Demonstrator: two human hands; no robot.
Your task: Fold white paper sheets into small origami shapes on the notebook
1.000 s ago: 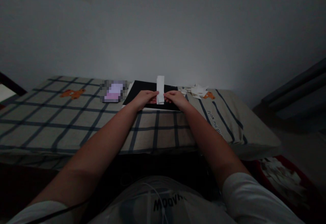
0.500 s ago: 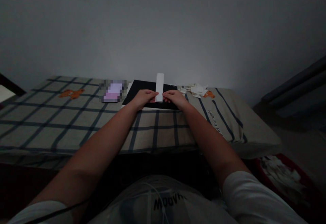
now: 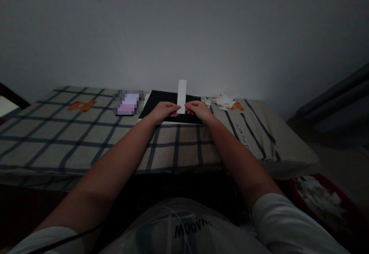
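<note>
Left-hand grip: left hand (image 3: pixel 165 110), thumb and fingers clamped on the left edge of a narrow, rectangular white paper strip (image 3: pixel 182 93), near its lower end.
Right-hand grip: right hand (image 3: pixel 199 109), thumb and fingers together, pinching the strip's right edge near the same end.
Orange bear print, left: flat figure (image 3: pixel 82 106) on the blue-and-cream checked cloth (image 3: pixel 95 134) covering the surface.
Phone: dark-edged, rectangular, lilac-pink screen (image 3: pixel 129 103), partly pixelated; left of the hands.
Black flat rectangular sheet: black sheet (image 3: pixel 160 101), lying over white paper, behind and beneath the hands.
Strip position: between both hands, in front of the black sheet; contact with it cannot be determined.
Progress: one strip in hand, straight, not set down; work remaining on it cannot be judged.
Paper pile: loose white paper pieces (image 3: pixel 225 101), right of the black sheet.
Red container: holds whitish scraps (image 3: pixel 319 202), lower right.
</note>
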